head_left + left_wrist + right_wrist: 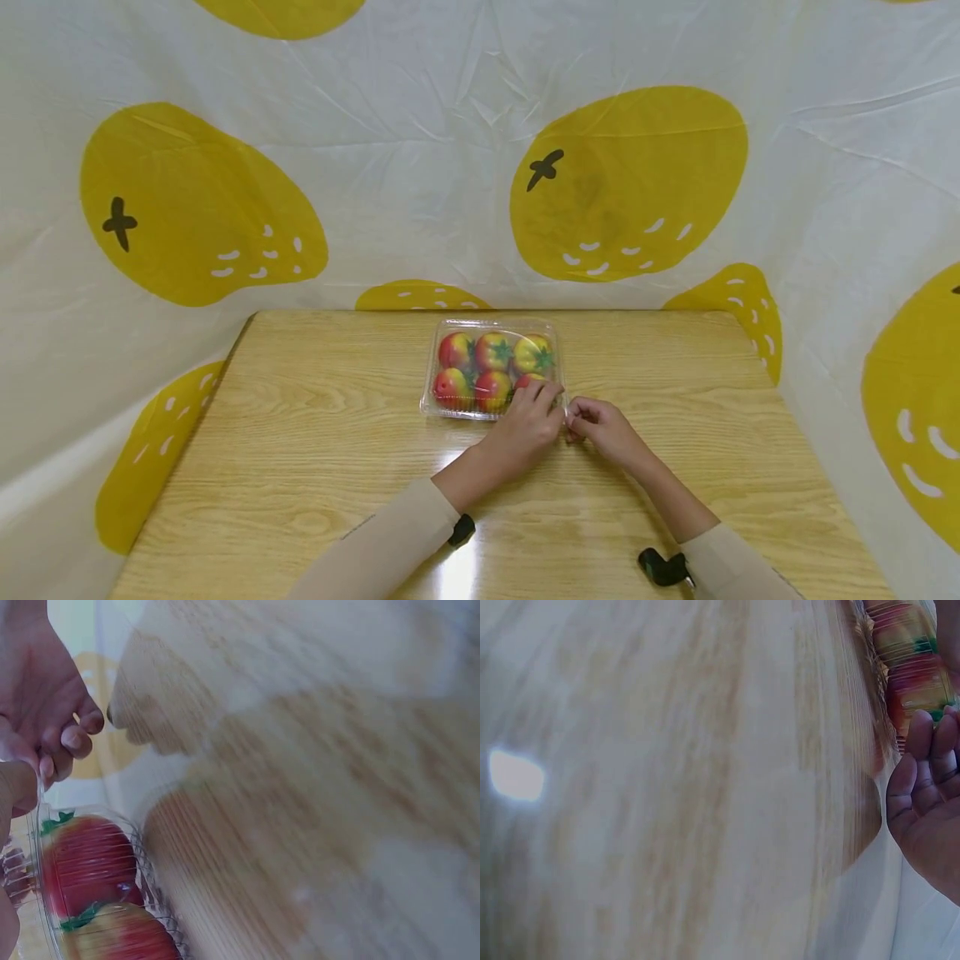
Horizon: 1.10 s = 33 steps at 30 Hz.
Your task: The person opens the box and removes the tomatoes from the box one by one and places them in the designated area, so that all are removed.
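Staged recording booth: lemon-print sheet (450, 167) draped around wooden table (300, 433)

The head view looks forward and down from above the near edge of the wooden table (315, 433), far enough back to take in the whole tabletop, both forearms low in the frame and the lemon-print backdrop (630, 183) filling the upper half. The left wrist view sits very close and tilted, with the clear fruit box (97, 885) at lower left and blurred table grain across the right. The right wrist view is just as close, showing grain over most of the frame and the same box (911, 660) at upper right, the part both wrist views share with the head view's centre.
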Each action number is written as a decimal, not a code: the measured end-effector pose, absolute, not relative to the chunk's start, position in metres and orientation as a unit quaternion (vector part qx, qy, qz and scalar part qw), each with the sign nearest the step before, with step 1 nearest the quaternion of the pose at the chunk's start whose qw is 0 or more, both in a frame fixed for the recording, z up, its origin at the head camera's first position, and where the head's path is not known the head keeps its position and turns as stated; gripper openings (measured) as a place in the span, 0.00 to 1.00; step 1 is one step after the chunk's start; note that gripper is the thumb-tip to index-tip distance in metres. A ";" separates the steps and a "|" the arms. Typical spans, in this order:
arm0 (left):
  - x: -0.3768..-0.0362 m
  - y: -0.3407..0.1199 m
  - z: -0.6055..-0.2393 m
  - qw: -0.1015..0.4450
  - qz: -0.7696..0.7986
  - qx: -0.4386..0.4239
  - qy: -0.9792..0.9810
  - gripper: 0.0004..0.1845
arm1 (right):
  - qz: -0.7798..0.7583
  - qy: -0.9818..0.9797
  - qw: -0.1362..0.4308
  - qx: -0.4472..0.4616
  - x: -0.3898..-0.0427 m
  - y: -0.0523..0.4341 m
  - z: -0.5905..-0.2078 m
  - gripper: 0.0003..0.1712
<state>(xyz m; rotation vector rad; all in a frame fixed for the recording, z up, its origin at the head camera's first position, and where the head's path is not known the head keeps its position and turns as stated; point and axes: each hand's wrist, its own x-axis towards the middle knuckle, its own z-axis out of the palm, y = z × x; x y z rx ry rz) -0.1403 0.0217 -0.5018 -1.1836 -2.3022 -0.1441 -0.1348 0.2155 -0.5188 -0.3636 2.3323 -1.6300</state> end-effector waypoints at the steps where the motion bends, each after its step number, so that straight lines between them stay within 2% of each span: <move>1: -0.141 0.022 -0.501 0.269 -0.058 -0.437 -0.856 0.04 | -0.562 0.806 0.137 -0.122 -0.135 0.215 -0.518 0.10; 8: -0.143 0.024 -0.504 0.276 -0.058 -0.426 -0.860 0.04 | -0.567 0.804 0.139 -0.113 -0.136 0.216 -0.519 0.11; 14: -0.144 0.025 -0.505 0.281 -0.054 -0.429 -0.857 0.06 | -0.580 0.797 0.124 -0.114 -0.133 0.214 -0.520 0.11; 33: -0.143 0.024 -0.507 0.278 -0.053 -0.431 -0.857 0.04 | -0.551 0.819 0.086 -0.131 -0.136 0.216 -0.528 0.08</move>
